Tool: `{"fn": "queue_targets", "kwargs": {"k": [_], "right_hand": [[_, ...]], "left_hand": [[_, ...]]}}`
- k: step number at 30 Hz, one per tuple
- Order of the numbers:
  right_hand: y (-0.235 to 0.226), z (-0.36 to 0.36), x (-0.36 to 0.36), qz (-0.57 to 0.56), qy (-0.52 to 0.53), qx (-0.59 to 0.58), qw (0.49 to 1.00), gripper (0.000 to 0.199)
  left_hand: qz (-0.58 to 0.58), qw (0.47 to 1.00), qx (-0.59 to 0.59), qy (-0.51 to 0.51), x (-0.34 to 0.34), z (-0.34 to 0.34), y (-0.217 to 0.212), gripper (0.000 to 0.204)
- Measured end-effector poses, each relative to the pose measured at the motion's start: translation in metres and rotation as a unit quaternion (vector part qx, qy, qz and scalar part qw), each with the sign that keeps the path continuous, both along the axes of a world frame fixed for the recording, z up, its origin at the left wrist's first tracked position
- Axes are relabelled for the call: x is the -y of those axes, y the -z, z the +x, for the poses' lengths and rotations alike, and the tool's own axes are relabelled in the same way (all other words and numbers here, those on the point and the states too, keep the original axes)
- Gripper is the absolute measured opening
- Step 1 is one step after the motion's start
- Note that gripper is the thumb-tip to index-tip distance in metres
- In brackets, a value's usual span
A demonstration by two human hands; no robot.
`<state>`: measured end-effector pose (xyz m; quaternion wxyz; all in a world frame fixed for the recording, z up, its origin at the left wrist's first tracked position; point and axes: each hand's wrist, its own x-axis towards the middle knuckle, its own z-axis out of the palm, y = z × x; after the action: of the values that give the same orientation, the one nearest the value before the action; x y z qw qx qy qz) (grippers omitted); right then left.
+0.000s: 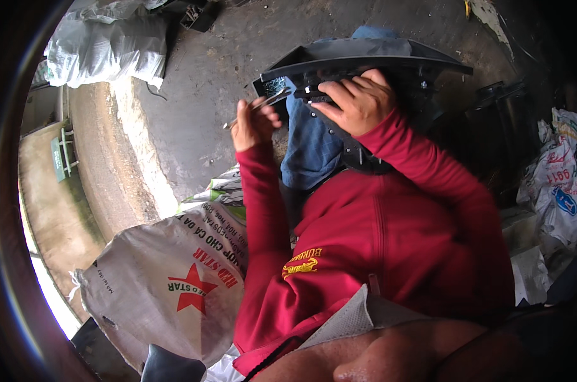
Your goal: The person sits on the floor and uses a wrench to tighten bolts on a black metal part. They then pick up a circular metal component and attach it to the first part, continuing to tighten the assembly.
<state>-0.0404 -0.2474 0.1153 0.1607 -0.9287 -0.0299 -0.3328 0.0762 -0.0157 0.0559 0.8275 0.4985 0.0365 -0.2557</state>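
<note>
Floor (196, 105) lay free left of the left hand (254, 126); the black panel (345, 49) blocked the way beyond the right hand (361, 103).

From my head, the left of two side-by-side fisheye cameras looked steeply down over my red jacket (415, 242), close above its collar and facing outward past its hem. My left hand (253, 124) and right hand (358, 102) sat farther from the lens, beyond the jacket's hem, and the wide view reached the grey floor (205, 76) past it.
</note>
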Motion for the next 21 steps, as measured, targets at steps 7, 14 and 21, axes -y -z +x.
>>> {"fn": "queue_targets", "kwargs": {"k": [7,14,21], "right_hand": [[0.000,0.000,-0.003,0.010,-0.013,0.001,1.000,0.028],[-0.004,-0.006,-0.002,0.026,-0.023,-0.012,0.999,0.026],[-0.002,-0.008,0.001,0.055,-0.037,0.003,0.998,0.023]], "left_hand": [[0.290,0.869,0.398,0.054,0.036,-0.052,-0.113,0.016],[0.397,0.701,0.591,0.030,0.053,-0.056,-0.139,0.009],[0.469,0.622,0.621,0.091,0.070,-0.054,-0.134,0.006]]}}
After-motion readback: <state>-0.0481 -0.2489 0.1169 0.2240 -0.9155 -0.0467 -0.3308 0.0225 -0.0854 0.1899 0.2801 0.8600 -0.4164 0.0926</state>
